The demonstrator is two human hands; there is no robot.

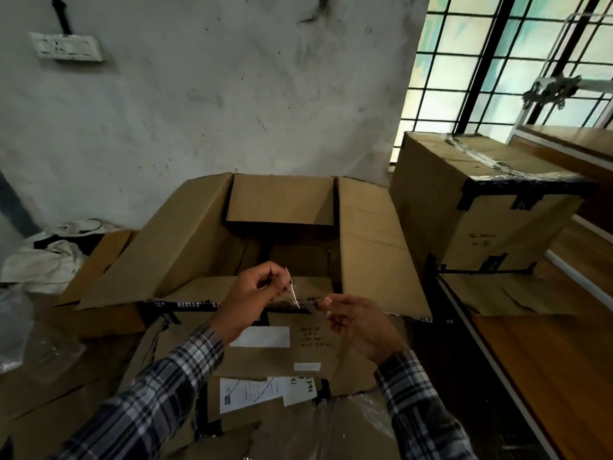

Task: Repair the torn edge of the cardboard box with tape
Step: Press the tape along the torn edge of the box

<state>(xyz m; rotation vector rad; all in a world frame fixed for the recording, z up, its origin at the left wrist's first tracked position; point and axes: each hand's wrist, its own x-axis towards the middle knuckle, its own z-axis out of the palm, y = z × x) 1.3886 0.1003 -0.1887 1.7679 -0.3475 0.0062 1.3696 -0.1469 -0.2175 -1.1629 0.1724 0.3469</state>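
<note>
An open cardboard box [185, 247] stands in front of me with its flaps spread out. Black printed tape runs along its near top edge [185, 305]. A strip of clear tape [300, 298] is stretched between my hands just above that near edge. My left hand [252, 293] pinches one end of the strip, raised a little above the rim. My right hand [355, 322] pinches the other end, lower and to the right. The box's near wall carries white labels [260, 336] and handwriting.
A sealed cardboard box [464, 207] with black tape sits at the right on another flat box. A wooden surface [547, 360] lies at the right. White cloth [43, 257] is heaped at the left. Clear plastic wrap [331, 426] and loose cardboard lie below the box.
</note>
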